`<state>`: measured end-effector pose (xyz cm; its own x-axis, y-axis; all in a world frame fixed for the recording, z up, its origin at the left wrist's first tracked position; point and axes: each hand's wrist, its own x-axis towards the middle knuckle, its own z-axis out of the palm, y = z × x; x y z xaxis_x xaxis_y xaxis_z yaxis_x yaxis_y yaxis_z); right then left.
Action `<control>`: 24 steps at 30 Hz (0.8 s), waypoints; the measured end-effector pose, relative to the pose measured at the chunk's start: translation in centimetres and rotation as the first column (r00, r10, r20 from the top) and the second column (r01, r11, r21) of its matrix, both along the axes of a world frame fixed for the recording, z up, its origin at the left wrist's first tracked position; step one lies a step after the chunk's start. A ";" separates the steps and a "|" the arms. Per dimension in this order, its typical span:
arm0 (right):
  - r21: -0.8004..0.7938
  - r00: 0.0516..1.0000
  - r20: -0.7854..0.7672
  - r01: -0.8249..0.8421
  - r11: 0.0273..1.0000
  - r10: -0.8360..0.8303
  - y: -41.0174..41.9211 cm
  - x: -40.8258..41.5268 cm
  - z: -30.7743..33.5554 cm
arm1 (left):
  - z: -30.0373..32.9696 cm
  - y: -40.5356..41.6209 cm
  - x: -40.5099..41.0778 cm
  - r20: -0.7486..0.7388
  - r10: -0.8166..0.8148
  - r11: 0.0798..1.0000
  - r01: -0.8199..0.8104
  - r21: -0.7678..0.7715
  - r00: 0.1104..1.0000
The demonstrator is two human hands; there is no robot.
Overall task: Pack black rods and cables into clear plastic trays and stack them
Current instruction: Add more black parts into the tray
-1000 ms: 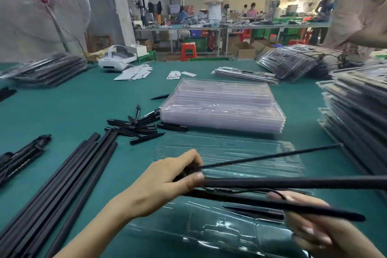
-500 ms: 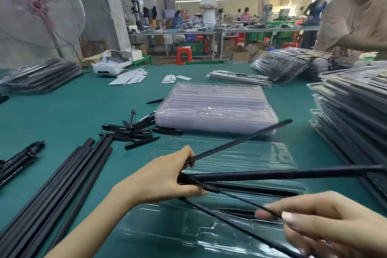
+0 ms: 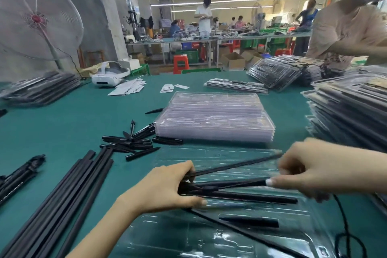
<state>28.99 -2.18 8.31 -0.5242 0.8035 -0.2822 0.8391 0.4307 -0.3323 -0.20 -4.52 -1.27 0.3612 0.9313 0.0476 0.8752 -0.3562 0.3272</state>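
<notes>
While the loose black rods (image 3: 62, 190) lie in a bundle on the green table (image 3: 69, 123) at far left, with short black pieces (image 3: 134, 142) heaped just beyond them, the step in hand appears to be seating a set of rods into the open clear tray (image 3: 230, 234) in the foreground. The left hand (image 3: 167, 186) grips the gathered near ends of several thin rods (image 3: 234, 182), fingers curled round them; these fan out to the right over the tray. The right hand (image 3: 310, 172) pinches their far ends, one rod at its fingertips. A black cable (image 3: 343, 222) trails below the right hand. The next move likely calls for aligning each rod with a moulded channel and pressing it flat. The tray already holds a dark short piece in one lower recess. Behind it stands a stack of empty clear trays (image 3: 213, 119); at far right rise stacks of filled trays (image 3: 351, 111).
</notes>
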 end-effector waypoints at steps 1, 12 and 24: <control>-0.145 0.999 -0.036 0.016 0.989 -0.021 0.5 0.3 -0.8 | 0.0 0.2 -0.5 0.007 0.014 1.000 -0.014 -0.009 1.000; -0.755 0.877 -0.398 -0.146 0.639 -0.270 -0.2 5.7 -9.3 | -1.9 0.2 -4.4 0.107 0.064 0.996 -0.056 -0.075 0.992; -0.369 0.786 -0.550 0.074 0.927 -0.282 -3.4 6.7 -11.5 | -4.8 -0.9 -3.6 0.179 -0.058 0.998 0.058 0.005 0.982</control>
<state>35.71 -5.57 -3.17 -0.5259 0.8217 -0.2197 0.4880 0.0799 -0.8692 -3.85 -5.40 -6.03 0.4002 0.9091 0.1159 0.7803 -0.4043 0.4771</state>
